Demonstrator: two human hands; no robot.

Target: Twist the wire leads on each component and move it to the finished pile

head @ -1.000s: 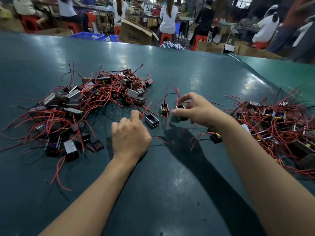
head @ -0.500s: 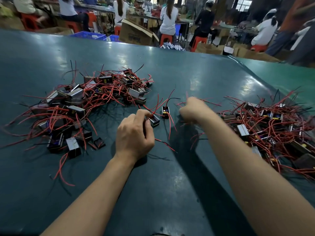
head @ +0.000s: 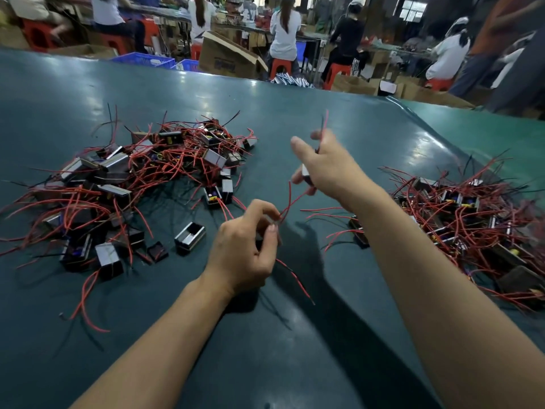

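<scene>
A big pile of small black components with red wire leads (head: 141,178) lies on the left of the green table (head: 295,119). A second such pile (head: 466,214) lies at the right. My left hand (head: 247,246) is raised near the middle, its fingers curled round a small component with red leads trailing below it. My right hand (head: 327,163) is lifted above the table, gripping another component (head: 305,172); its red leads (head: 324,125) stick up past the fingers. Both held components are mostly hidden by fingers.
Loose components (head: 190,237) lie between the left pile and my left hand. One component (head: 361,234) sits under my right forearm. Beyond the table's far edge are cardboard boxes (head: 227,57), blue crates (head: 144,59) and seated people on red stools.
Both hands have lifted off the table, each with a component. My right hand rose and moved up and right, the leads now pointing upward. My left hand moved right.
</scene>
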